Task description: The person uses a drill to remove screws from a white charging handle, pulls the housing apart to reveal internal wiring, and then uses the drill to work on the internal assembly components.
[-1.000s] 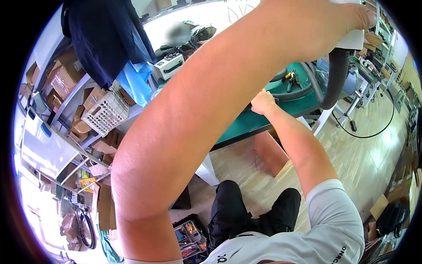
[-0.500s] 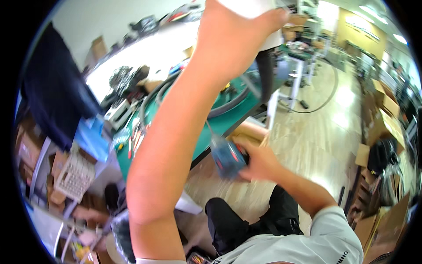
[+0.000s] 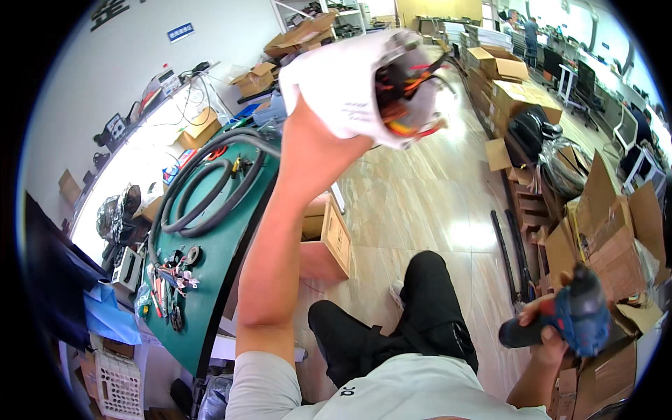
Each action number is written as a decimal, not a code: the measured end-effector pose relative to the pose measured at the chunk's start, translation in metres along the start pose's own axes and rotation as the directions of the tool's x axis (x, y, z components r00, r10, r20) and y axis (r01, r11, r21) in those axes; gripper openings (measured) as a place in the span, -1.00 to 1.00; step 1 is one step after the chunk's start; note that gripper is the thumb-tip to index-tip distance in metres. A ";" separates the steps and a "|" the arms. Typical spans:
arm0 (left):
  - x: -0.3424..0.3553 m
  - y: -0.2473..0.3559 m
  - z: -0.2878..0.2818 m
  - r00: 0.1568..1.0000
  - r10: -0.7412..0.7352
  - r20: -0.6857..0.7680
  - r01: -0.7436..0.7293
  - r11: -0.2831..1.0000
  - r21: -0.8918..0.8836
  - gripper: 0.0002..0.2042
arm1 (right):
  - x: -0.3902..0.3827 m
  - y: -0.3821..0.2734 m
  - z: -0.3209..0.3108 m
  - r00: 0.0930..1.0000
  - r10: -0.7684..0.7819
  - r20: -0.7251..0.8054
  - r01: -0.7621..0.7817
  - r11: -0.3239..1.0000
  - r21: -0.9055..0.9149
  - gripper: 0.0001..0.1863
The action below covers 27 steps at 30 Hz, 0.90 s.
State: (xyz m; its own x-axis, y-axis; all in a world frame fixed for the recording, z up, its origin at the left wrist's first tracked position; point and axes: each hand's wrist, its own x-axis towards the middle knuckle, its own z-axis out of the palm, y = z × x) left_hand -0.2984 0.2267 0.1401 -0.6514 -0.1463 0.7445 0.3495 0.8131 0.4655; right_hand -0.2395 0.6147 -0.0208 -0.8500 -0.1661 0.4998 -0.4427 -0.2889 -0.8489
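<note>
My left hand (image 3: 315, 150) is raised in front of me, closed round a white cylindrical housing (image 3: 332, 84). Red, orange, yellow and black wires show in the housing's open end, which faces right. Low on the right, my right hand (image 3: 549, 343) grips a blue and black cordless drill (image 3: 584, 315), slightly blurred. It is held well apart from the housing, near the cardboard boxes. A thick grey cable (image 3: 210, 227) lies coiled on the green-topped table (image 3: 217, 294) and runs up behind my left forearm; its far end is hidden.
Hand tools (image 3: 168, 290) and a roll of tape (image 3: 194, 255) lie on the table. Below its edge stands an open wooden box (image 3: 329, 245). Cardboard boxes (image 3: 609, 231) and black bars (image 3: 504, 255) line the right side. A white crate (image 3: 119, 385) sits lower left.
The drill and my right hand have swung from beside the table to the lower right. The view has turned, and the housing's open, wire-filled end now shows in my left hand.
</note>
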 end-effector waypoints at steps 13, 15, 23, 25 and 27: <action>-0.057 0.005 0.016 0.960 0.279 -0.013 -0.279 0.960 0.025 -0.46 | 0.035 -0.031 -0.064 0.865 0.200 0.461 -0.260 0.963 0.070 -0.66; -0.058 0.001 0.015 0.970 0.243 0.001 -0.243 0.969 0.031 -0.49 | 0.039 -0.028 -0.066 0.843 0.189 0.503 -0.246 0.968 0.049 -0.76; -0.067 0.003 0.015 0.991 0.124 0.050 -0.128 0.989 0.073 -0.57 | 0.045 -0.030 -0.069 0.741 0.319 0.591 -0.414 0.910 0.028 -0.67; -0.066 0.006 0.023 0.990 0.133 0.038 -0.136 0.988 0.069 -0.62 | 0.034 -0.026 -0.063 0.821 0.234 0.520 -0.303 0.952 0.050 -0.54; -0.065 -0.001 0.031 0.996 0.069 0.050 -0.069 0.998 -0.012 -0.54 | 0.039 -0.014 -0.082 0.768 0.110 0.631 -0.125 0.992 -0.021 -0.44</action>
State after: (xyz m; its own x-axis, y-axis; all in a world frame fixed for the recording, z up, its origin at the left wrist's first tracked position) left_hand -0.2772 0.2522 0.0764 -0.6584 -0.0615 0.7501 0.4017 0.8141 0.4193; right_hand -0.2899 0.6896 -0.0032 -0.5209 -0.7546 0.3991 -0.3390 -0.2462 -0.9080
